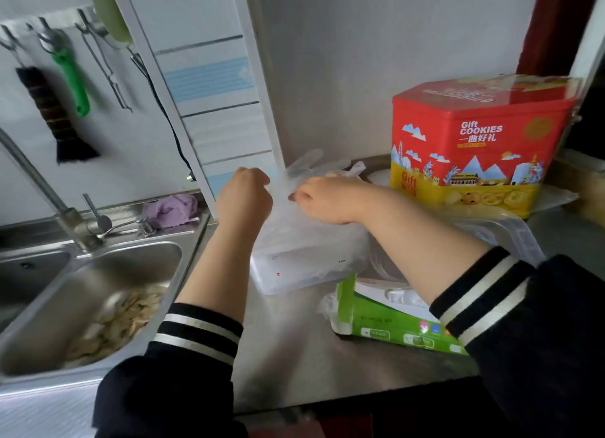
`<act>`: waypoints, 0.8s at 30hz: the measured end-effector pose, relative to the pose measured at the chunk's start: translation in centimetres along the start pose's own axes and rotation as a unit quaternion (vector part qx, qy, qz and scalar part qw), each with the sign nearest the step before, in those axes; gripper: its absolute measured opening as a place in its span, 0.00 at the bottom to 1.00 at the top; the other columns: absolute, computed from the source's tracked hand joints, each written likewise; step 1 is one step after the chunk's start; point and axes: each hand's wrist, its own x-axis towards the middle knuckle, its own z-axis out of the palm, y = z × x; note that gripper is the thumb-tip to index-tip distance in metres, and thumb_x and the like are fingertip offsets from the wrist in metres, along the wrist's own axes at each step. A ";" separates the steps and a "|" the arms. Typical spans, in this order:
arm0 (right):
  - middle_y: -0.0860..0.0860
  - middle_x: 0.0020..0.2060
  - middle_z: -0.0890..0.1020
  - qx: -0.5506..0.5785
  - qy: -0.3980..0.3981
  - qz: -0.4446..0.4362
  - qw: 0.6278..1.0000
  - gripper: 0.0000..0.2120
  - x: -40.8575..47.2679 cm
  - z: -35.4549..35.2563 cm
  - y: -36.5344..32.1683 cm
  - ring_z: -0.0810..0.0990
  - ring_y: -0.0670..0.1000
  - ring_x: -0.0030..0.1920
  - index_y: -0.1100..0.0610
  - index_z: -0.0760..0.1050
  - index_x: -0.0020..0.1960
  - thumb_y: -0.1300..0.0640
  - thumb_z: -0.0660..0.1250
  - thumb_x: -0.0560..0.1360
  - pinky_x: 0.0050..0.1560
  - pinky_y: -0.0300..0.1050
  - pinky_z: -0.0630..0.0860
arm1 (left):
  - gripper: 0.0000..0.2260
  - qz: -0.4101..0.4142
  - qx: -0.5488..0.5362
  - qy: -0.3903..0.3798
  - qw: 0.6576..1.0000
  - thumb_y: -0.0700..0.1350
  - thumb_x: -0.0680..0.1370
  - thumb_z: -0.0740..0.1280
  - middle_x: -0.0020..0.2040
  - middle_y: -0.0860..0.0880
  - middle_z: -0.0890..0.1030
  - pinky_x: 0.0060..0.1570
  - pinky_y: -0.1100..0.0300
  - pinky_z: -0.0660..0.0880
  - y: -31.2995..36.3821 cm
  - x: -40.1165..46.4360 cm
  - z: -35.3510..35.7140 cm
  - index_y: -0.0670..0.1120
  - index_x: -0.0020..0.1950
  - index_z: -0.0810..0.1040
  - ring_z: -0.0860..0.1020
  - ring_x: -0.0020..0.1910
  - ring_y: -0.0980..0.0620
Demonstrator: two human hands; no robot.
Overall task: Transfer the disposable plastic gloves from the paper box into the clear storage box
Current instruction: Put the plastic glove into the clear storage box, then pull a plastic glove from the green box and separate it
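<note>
A: Where are the thin transparent disposable plastic gloves (306,169) now?

B: Bunched over the far end of the clear rectangular plastic storage box (304,267), which sits on the steel desk (288,346). The left hand (244,197) is curled into a fist on the film at the box's far left corner; the right hand (319,197) pinches the film at the box's far right side. Glove fingers stick up past the box's back edge.

A: And the green and white paper box (383,313)?

B: Lying torn open just in front of the storage box, under the right forearm, with some film showing at its mouth.

A: What might go wrong?

B: I'd judge the slippery film could spring back out if pressed unevenly, or loose glove fingers could hang over the rim. The red and yellow cookie tin (471,143) behind the box crowds the right hand.
</note>
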 end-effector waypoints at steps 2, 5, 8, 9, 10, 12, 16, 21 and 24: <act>0.54 0.67 0.72 0.024 -0.086 0.048 0.995 0.28 1.3 0.7 0.4 0.72 0.57 0.61 0.52 0.71 0.66 0.40 0.48 0.75 0.63 0.50 0.67 | 0.18 0.006 0.049 -0.063 0.997 0.37 0.76 0.59 0.63 0.47 0.75 0.53 0.54 0.70 -0.9 -0.1 0.7 0.50 0.63 0.78 0.76 0.60 0.42; 0.51 0.66 0.71 0.113 -0.137 0.119 0.977 0.27 2.0 1.0 0.6 0.71 0.55 0.60 0.50 0.67 0.71 0.40 0.54 0.76 0.61 0.48 0.67 | 0.13 0.065 0.159 -0.183 0.968 0.44 0.76 0.67 0.60 0.48 0.77 0.49 0.56 0.69 -1.7 0.1 1.2 0.48 0.60 0.78 0.76 0.56 0.45; 0.54 0.69 0.68 0.106 -0.168 0.133 0.971 0.24 2.0 1.1 0.5 0.70 0.56 0.61 0.51 0.64 0.73 0.43 0.53 0.80 0.59 0.47 0.67 | 0.15 0.110 0.233 -0.236 0.937 0.42 0.77 0.66 0.62 0.47 0.76 0.53 0.55 0.69 -1.4 0.2 1.4 0.48 0.63 0.77 0.72 0.61 0.45; 0.54 0.70 0.67 0.096 -0.167 0.124 0.973 0.24 2.0 1.2 0.3 0.70 0.55 0.61 0.51 0.64 0.73 0.43 0.52 0.80 0.60 0.47 0.67 | 0.16 0.116 0.242 -0.246 0.932 0.41 0.78 0.65 0.63 0.46 0.74 0.56 0.54 0.69 -1.2 0.3 1.5 0.50 0.65 0.76 0.70 0.64 0.45; 0.54 0.71 0.67 0.089 -0.170 0.116 0.975 0.24 2.0 1.2 0.2 0.70 0.55 0.62 0.51 0.65 0.73 0.43 0.51 0.81 0.62 0.48 0.67 | 0.17 0.120 0.246 -0.254 0.928 0.41 0.78 0.65 0.63 0.46 0.73 0.58 0.53 0.69 -1.1 0.4 1.4 0.52 0.66 0.75 0.68 0.65 0.45; 0.54 0.70 0.69 0.074 -0.154 0.097 0.980 0.24 2.4 1.6 0.3 0.71 0.56 0.65 0.51 0.67 0.72 0.41 0.49 0.81 0.65 0.49 0.67 | 0.16 0.134 0.255 -0.249 0.925 0.44 0.78 0.67 0.63 0.47 0.74 0.58 0.53 0.70 -1.1 0.7 1.3 0.54 0.65 0.76 0.69 0.65 0.45; 0.55 0.56 0.79 0.077 -0.034 0.063 0.994 0.23 2.1 1.8 0.8 0.78 0.55 0.52 0.55 0.77 0.58 0.43 0.49 0.82 0.60 0.51 0.73 | 0.14 0.137 0.239 -0.198 0.941 0.50 0.76 0.71 0.60 0.51 0.79 0.55 0.55 0.70 -1.1 0.9 0.5 0.56 0.62 0.78 0.74 0.61 0.48; 0.50 0.44 0.83 0.183 0.242 0.004 0.953 0.16 -1.8 1.2 1.8 0.80 0.53 0.43 0.55 0.78 0.51 0.48 0.55 0.81 0.47 0.51 0.78 | 0.12 0.133 0.222 -0.103 0.961 0.48 0.79 0.66 0.59 0.50 0.80 0.59 0.54 0.66 -0.3 0.2 -1.2 0.56 0.62 0.78 0.75 0.61 0.46; 0.46 0.34 0.82 0.284 0.323 -0.022 0.903 0.13 -5.5 1.9 2.3 0.80 0.47 0.36 0.52 0.78 0.46 0.47 0.59 0.80 0.42 0.51 0.78 | 0.12 0.187 0.138 0.080 0.969 0.40 0.78 0.62 0.49 0.44 0.83 0.48 0.52 0.67 0.7 -1.4 -2.0 0.49 0.57 0.81 0.78 0.50 0.39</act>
